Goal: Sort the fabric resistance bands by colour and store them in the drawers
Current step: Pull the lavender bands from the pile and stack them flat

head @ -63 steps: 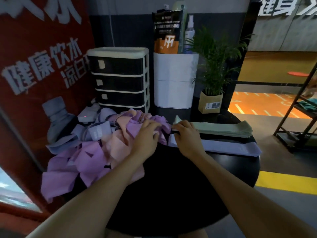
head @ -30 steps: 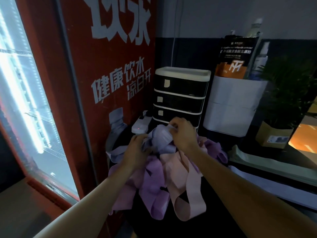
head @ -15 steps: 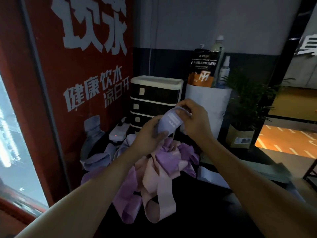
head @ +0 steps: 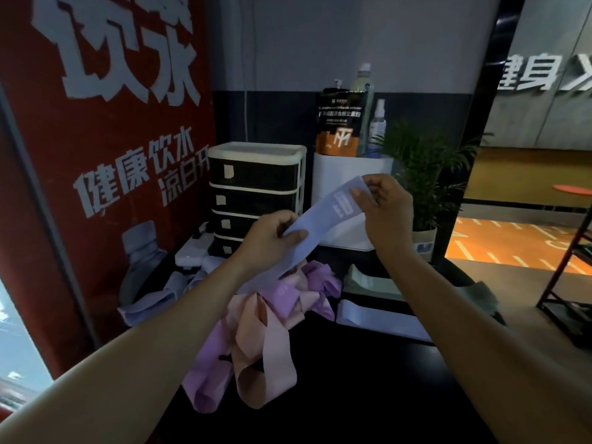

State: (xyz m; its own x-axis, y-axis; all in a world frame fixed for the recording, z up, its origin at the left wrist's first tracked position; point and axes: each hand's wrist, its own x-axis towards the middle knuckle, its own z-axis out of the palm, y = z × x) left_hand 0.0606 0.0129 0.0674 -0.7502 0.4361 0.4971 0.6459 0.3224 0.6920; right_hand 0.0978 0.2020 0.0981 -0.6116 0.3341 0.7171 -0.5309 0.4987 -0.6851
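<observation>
Above the round black table (head: 368,395) we hold one pale lavender band (head: 323,221) stretched slantwise between both hands. Its white printed label faces us, though the lettering is too small to read. Our left hand (head: 269,238) pinches the band's lower part with thumb over curled fingers; our right hand (head: 386,208) pinches the upper end, raised higher and farther right. Both forearms reach in from the near edge.

Below lies a heap of soft, flat woven loops (head: 256,322) in purple and peach, two of them drooping over the near-left table edge. To the right lie a flat lavender stack (head: 378,315) and, just beyond it, a folded green stack (head: 371,280).

Far behind stands a drawer unit (head: 256,187), dark fronts in a cream frame, each front bearing a small pale tag. Right of it, a black-and-orange pouch (head: 341,123) carries a logo that may be "M". On the left, a red panel (head: 96,139) reads "健康饮水 凉白开".
</observation>
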